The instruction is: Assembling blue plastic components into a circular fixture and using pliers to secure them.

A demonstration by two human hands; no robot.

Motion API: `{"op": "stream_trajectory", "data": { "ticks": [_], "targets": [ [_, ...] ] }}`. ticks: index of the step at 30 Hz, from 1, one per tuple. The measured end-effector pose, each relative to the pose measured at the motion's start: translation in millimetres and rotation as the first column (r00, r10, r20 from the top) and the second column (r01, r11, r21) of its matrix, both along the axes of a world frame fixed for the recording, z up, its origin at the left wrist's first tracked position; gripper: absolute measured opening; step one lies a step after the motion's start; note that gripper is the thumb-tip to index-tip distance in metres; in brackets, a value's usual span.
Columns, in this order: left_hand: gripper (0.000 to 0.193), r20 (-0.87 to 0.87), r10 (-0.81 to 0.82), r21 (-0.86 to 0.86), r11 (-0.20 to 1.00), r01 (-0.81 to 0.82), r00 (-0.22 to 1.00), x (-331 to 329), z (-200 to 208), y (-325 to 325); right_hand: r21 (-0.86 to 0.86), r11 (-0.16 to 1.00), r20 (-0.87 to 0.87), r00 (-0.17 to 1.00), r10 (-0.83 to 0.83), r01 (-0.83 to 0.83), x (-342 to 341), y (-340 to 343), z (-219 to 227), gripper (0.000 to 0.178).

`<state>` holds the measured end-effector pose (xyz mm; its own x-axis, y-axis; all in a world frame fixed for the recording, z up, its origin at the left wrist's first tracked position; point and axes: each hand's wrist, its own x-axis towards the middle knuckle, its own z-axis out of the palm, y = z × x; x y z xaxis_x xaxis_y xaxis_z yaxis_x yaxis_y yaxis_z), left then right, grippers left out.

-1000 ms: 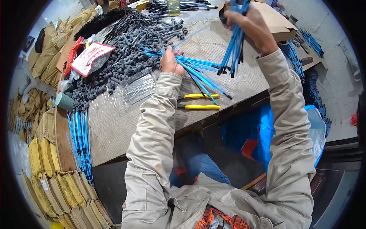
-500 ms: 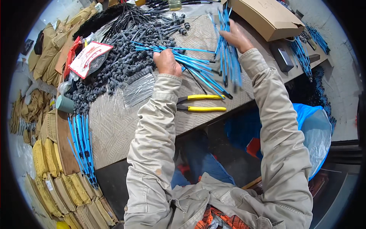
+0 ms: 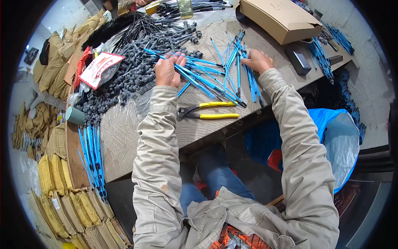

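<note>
On the grey patterned desk (image 3: 120,153), slim blue black-tipped rods (image 3: 239,76) lie crossed, ungathered, at the half-closed right hand (image 3: 258,61) — grip unclear. The loosely curled left hand (image 3: 167,72) holds a gathered bunch (image 3: 195,81); dark-grey plastic fittings (image 3: 118,79) lie heaped, loose.

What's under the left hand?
Blue sticks poke out on both sides of the left hand; gray plastic parts lie beyond. Whatever is directly beneath it is covered.

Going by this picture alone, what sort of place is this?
Probably a small assembly workshop: piled dark grey fittings, thin blue rods and yellow-handled pliers share one worktable.
</note>
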<state>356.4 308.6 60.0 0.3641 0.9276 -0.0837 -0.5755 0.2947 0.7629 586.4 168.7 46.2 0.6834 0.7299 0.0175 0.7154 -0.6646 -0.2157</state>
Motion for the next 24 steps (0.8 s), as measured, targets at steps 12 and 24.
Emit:
{"op": "stream_trajectory", "data": {
  "ticks": [12, 24],
  "targets": [
    [0.05, -0.441, 0.503, 0.7, 0.711, -0.066, 0.744, -41.2, 20.4, -61.9, 0.785, 0.606, 0.309, 0.929, -0.203, -0.129, -46.3, -70.6, 72.6, 0.015],
    [0.027, -0.374, -0.041, 0.405, 0.892, 0.202, 0.927, -148.7, 8.5, -224.3, 0.899, 0.393, -0.138, 0.725, 0.675, -0.195, -268.6, -166.3, -5.7, 0.014]
  ]
}}
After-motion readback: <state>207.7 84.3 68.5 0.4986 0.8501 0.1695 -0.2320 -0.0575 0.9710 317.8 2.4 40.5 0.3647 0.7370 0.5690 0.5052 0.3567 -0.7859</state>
